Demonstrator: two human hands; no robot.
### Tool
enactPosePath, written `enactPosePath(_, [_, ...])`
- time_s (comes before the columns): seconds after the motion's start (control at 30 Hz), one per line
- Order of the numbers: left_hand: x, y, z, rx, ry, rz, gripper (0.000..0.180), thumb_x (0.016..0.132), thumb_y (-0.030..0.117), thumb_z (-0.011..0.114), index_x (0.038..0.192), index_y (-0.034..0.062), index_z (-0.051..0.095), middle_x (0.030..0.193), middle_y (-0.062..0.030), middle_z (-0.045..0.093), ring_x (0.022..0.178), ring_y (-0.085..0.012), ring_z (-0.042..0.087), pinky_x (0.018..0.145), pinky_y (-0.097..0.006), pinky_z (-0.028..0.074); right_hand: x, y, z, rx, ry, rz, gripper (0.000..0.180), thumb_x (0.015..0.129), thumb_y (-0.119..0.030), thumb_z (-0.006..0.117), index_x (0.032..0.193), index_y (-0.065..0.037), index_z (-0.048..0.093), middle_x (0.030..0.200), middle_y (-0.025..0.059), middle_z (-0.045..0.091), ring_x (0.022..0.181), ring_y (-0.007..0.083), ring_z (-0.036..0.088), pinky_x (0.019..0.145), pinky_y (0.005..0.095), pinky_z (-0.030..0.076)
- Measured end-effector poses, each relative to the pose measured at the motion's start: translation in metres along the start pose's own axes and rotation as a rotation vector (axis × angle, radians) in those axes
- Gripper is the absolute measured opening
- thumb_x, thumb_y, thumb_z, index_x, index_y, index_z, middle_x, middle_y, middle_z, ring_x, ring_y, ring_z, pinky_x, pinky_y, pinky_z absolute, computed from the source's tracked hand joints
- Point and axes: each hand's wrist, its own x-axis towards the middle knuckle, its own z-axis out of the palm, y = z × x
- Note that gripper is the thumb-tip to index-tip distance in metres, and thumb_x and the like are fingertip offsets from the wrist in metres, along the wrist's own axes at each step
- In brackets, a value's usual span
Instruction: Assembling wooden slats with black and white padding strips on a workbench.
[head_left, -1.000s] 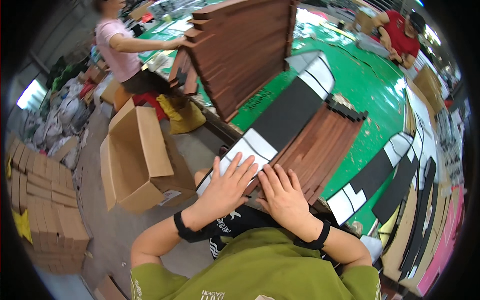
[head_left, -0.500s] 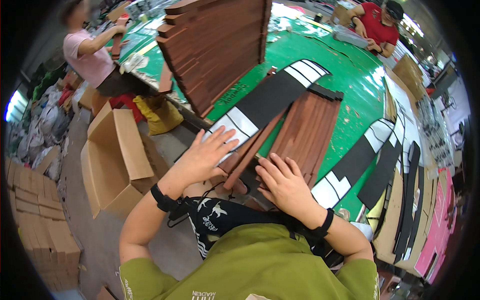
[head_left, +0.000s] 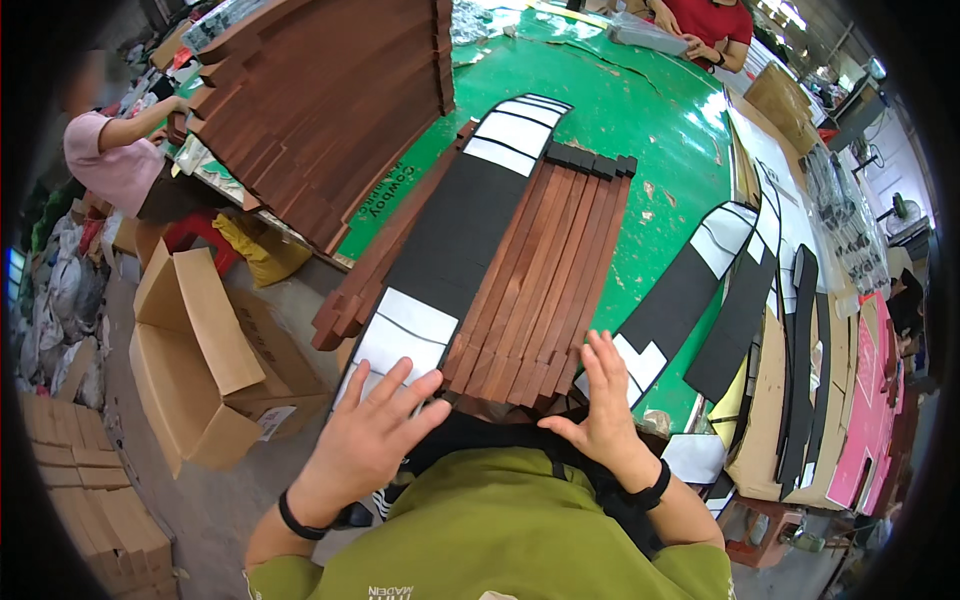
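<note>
Both hands open, fingers spread: left hand, right hand against near ends of wooden slats.

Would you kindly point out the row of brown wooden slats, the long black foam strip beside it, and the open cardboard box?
brown wooden slats [head_left: 545,280], head view, middle of the row.
black foam strip [head_left: 455,235], head view, its black middle stretch.
open cardboard box [head_left: 205,330], head view, raised inner flap.
</note>
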Motion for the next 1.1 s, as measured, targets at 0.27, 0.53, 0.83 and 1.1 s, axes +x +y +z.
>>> enactPosePath(0.27, [0.025,-0.015,0.003,0.083,-0.117,-0.300,0.071,0.078,0.021,0.076,0.143,0.0062,0.050,0.153,-0.0164,0.046,0.142,-0.0429,0.040,0.112,-0.059,0.034,0.017,-0.009,0.024,0.116,0.042,0.040,0.115,0.064,-0.029,0.094,0.155,-0.002,0.028,0.159,0.0275,0.022,0.147,0.0495,0.025,0.118,0.0550,0.030])
enactPosePath(0.53, [0.042,-0.045,-0.019,0.063,0.026,-0.264,0.059,0.081,-0.002,0.059,0.139,0.0019,0.053,0.141,-0.0174,0.058,0.129,-0.0379,0.056,0.103,-0.048,0.046,0.021,-0.003,0.022,0.166,-0.028,0.015,0.112,0.066,-0.031,0.093,0.153,-0.002,0.030,0.158,0.0250,0.026,0.148,0.0490,0.024,0.119,0.0536,0.031])
enactPosePath(0.83, [0.125,-0.142,-0.017,0.445,0.352,-0.201,0.049,0.092,-0.003,0.045,0.139,0.0039,0.054,0.144,-0.0168,0.057,0.133,-0.0380,0.053,0.107,-0.053,0.044,0.012,0.009,-0.020,0.073,0.109,0.147,0.092,0.074,-0.024,0.087,0.148,0.001,0.038,0.149,0.0260,0.043,0.141,0.0462,0.039,0.115,0.0513,0.037])
enactPosePath(1.1, [0.111,-0.165,-0.038,-0.249,-0.097,-0.317,0.096,0.079,0.028,0.073,0.159,0.0067,0.027,0.166,-0.0200,0.022,0.155,-0.0341,0.018,0.125,-0.046,0.018,-0.048,0.028,-0.052,-0.162,-0.135,0.330,0.097,0.063,-0.046,0.091,0.139,-0.001,0.050,0.148,0.0276,0.041,0.143,0.0509,0.031,0.112,0.0598,0.032])
